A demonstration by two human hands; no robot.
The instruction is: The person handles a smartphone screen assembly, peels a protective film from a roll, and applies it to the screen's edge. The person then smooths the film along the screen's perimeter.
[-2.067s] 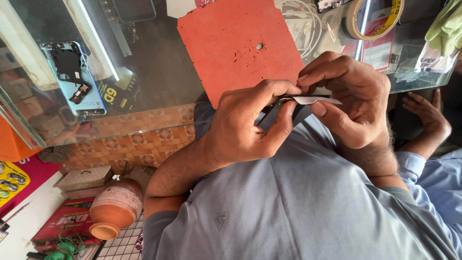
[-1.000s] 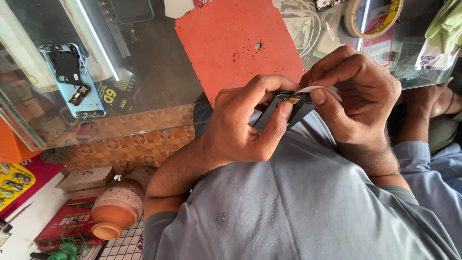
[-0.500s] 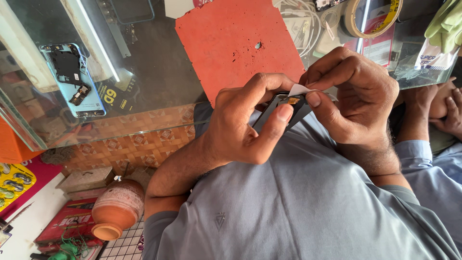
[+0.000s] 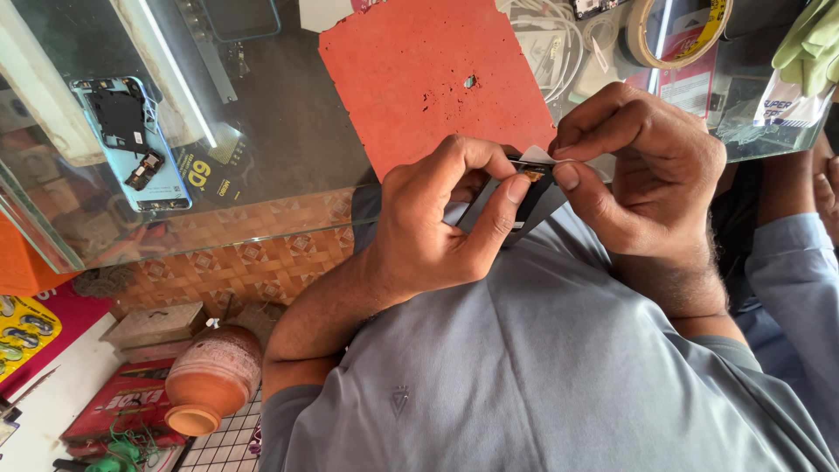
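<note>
Phone part (image 4: 524, 197), dark and flat, stays pinched in left hand (image 4: 437, 227) below the red mat (image 4: 419, 79); right hand (image 4: 647, 166) fingertips have closed on its white tab (image 4: 535, 156), lifted slightly since before.

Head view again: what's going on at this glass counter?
A person in a grey shirt holds a small dark flat part between both hands, close to the chest. The left hand grips it with thumb and fingers; the right hand pinches a white tab at its top edge. On the glass counter lie an orange mat, an opened blue phone and a tape roll.
</note>
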